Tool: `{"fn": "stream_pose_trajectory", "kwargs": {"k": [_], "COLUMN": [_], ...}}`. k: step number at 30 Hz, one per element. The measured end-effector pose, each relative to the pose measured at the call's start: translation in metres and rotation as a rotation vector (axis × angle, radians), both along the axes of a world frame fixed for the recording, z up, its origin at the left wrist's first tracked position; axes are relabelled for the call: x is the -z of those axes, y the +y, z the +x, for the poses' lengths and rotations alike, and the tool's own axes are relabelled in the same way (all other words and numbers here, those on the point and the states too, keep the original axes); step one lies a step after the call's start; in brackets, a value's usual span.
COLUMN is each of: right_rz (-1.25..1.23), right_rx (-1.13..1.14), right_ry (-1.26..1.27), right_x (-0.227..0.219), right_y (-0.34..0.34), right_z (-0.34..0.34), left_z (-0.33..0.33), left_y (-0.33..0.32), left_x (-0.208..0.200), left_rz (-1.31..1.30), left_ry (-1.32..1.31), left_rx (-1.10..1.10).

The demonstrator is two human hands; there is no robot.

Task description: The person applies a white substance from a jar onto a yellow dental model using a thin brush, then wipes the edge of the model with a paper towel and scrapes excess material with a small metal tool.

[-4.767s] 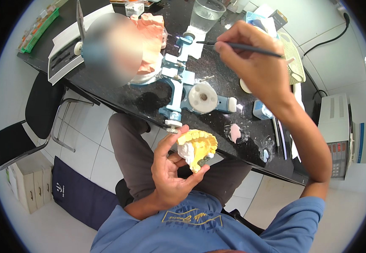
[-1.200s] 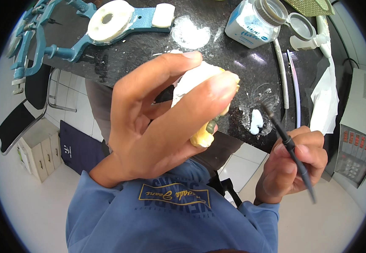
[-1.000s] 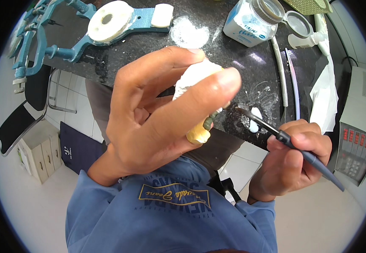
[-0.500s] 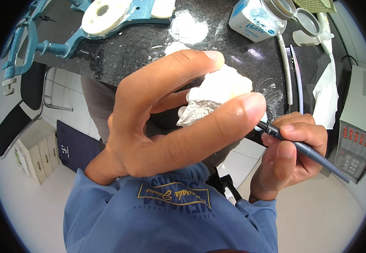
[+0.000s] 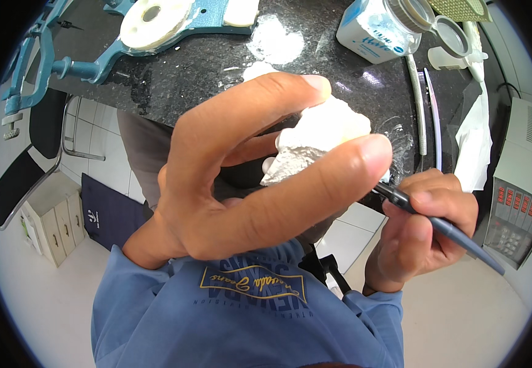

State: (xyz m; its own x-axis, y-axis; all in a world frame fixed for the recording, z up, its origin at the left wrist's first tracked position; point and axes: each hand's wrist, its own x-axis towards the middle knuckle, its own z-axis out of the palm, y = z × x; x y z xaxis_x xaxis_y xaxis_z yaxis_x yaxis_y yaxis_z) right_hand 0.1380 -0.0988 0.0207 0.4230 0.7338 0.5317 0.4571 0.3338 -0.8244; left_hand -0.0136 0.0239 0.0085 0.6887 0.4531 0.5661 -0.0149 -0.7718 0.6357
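A bright white plaster cast [image 5: 324, 126], probably dental, is held up in front of me by my left hand [image 5: 229, 178]. Its forefinger presses the far side and the thumb crosses the near side. Strong light washes out the top of the cast; its rough edge shows below. My right hand [image 5: 431, 227] grips a slim, dark grey pen-like tool [image 5: 462, 238], pinched between thumb and fingers near its black collar. The tool points up and left toward the cast, its tip hidden behind my left thumb, so I cannot tell whether it touches.
On the dark speckled bench [image 5: 149, 92] stand a blue dental articulator [image 5: 214, 21] and a white jar [image 5: 373, 34] with its lid open. White powder [image 5: 275, 40] is scattered there. A grey rod [image 5: 419, 104], a lavender tool [image 5: 433, 116], tissue [image 5: 474, 141] and a control box [image 5: 514, 202] lie rightward.
The rear end of the pen-like tool has dipped slightly, with a small shift of my right hand. My left hand keeps the same hold on the cast.
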Motion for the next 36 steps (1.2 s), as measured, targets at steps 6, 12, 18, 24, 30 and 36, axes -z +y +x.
{"fn": "stream_pose_trajectory", "kwargs": {"k": [6, 12, 18, 24, 30, 36], "right_rz": [0.081, 0.019, 0.098, 0.077, 0.038, 0.09], "right_rx": [0.057, 0.025, 0.062, 0.017, 0.029, 0.086], "right_ry": [0.037, -0.012, 0.053, 0.025, -0.001, 0.079], "right_x": [0.002, 0.0, 0.002, 0.001, -0.001, -0.001], "right_y": [-0.001, -0.002, -0.001, -0.003, -0.002, -0.001], "right_z": [-0.003, -0.001, -0.004, -0.001, -0.003, -0.007], "left_z": [-0.006, -0.009, -0.009, -0.003, -0.001, 0.0], "left_y": [0.002, 0.003, 0.007, 0.011, 0.011, 0.013], "left_x": [0.002, 0.003, 0.005, 0.011, 0.012, 0.013], "left_rz": [0.008, 0.02, 0.045, 0.092, 0.085, 0.147], "left_ry": [-0.006, -0.025, -0.059, -0.137, -0.179, -0.181], "left_rx": [-0.009, -0.013, -0.011, -0.004, -0.023, -0.025]}}
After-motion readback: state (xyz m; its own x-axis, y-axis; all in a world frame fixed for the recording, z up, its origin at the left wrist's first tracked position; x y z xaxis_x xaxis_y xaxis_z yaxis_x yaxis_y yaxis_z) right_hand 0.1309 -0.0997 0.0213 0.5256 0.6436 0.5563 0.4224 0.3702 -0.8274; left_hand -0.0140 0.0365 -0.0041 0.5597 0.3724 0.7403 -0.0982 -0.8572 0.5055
